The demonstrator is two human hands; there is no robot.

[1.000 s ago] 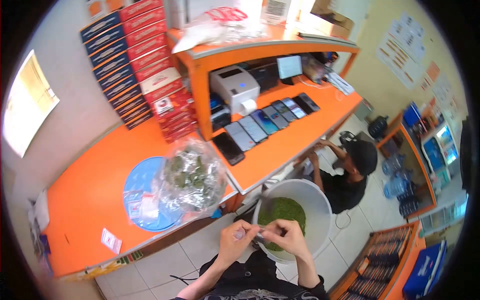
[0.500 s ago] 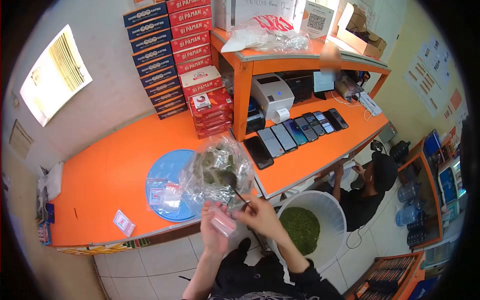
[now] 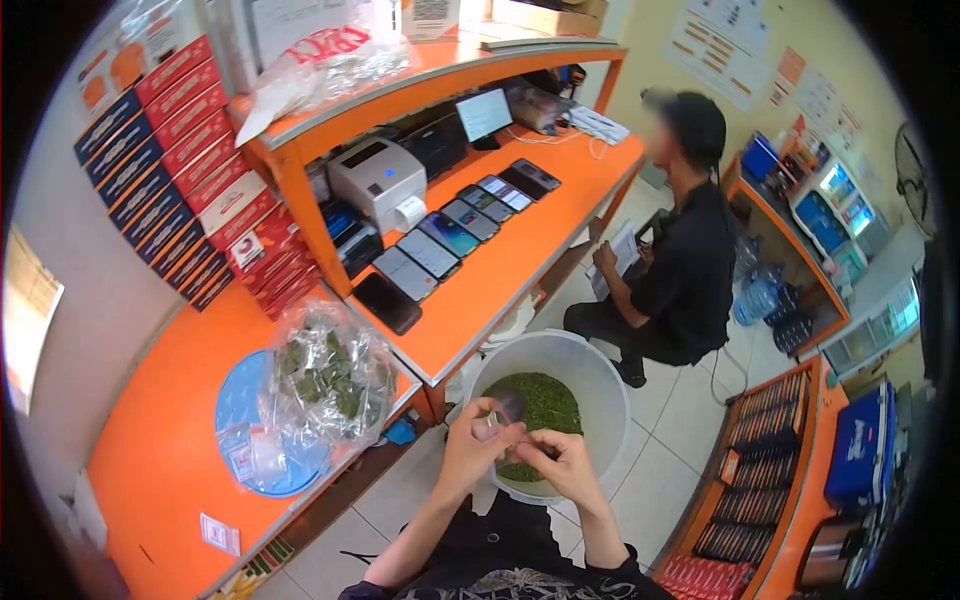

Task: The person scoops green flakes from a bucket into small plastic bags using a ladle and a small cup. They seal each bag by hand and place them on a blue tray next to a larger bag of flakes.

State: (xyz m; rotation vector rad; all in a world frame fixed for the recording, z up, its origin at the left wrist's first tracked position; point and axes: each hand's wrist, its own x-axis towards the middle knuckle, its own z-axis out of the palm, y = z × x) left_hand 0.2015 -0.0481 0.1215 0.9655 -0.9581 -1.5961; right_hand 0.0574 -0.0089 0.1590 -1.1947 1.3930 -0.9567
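Note:
Over the large white tub (image 3: 615, 400) of chopped green leaves (image 3: 548, 400), my two hands are close together. My left hand (image 3: 475, 445) is closed around small clear plastic bags (image 3: 487, 428). The fingers of my right hand (image 3: 563, 465) pinch together beside it; what lies between them is too small to make out. A dark rounded spoon bowl (image 3: 511, 404) shows just above my fingers, its handle hidden. On the orange counter, a big clear bag of green leaves (image 3: 335, 375) rests partly on a blue round lid (image 3: 238, 400), with small clear packets (image 3: 255, 455) beside it.
A row of phones (image 3: 435, 250) and a label printer (image 3: 380, 185) stand on the orange desk. Stacked red boxes (image 3: 190, 110) rise at the left. A person in black (image 3: 690, 260) crouches beyond the tub holding papers. A shelf (image 3: 750, 490) stands at the right.
My view has turned right. Both hands have moved from the counter edge to above the tub, and the spoon has left the big bag. The other person has risen higher in view.

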